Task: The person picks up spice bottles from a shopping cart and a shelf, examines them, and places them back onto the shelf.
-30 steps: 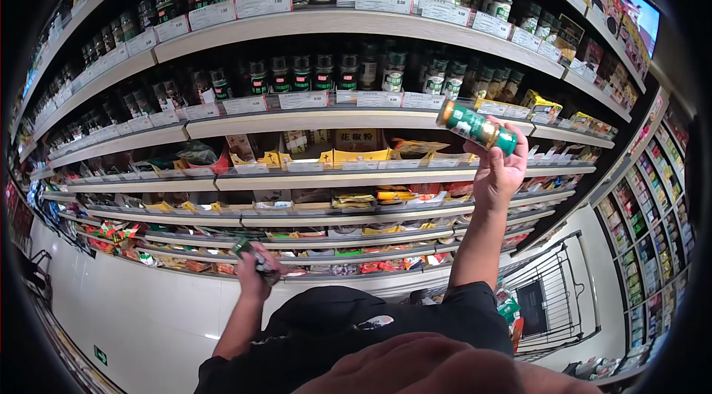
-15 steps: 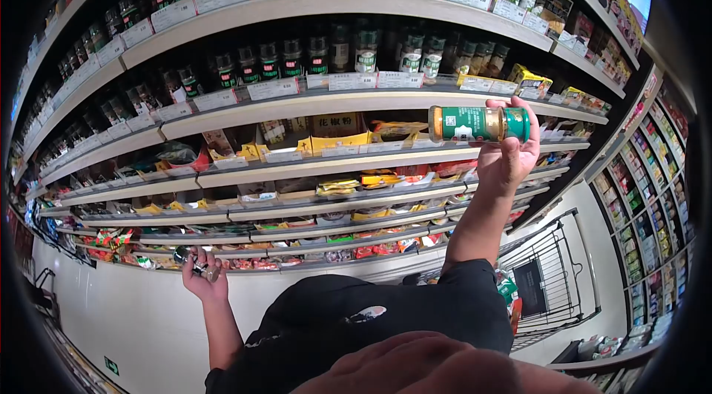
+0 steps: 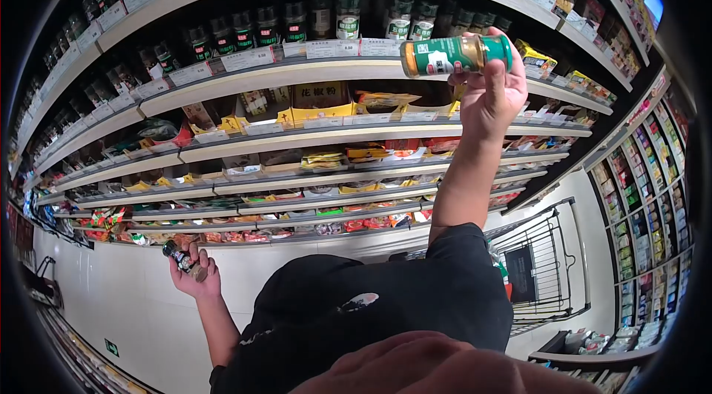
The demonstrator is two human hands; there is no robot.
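Nearest, the left hand [image 3: 194, 275] is closed around a small dark jar [image 3: 183, 259] held low, level with the bottom shelf edge. Higher up, the right hand [image 3: 489, 94] grips a green-labelled spice jar [image 3: 454, 55] lying sideways, its pale base pointing left and green cap right; the white label print is too small to read. Behind it, a yellow box [image 3: 320, 97] on the shelves [image 3: 334, 136] reads 花椒粉. Since half a second ago, the right hand has risen to the shelf of dark jars.
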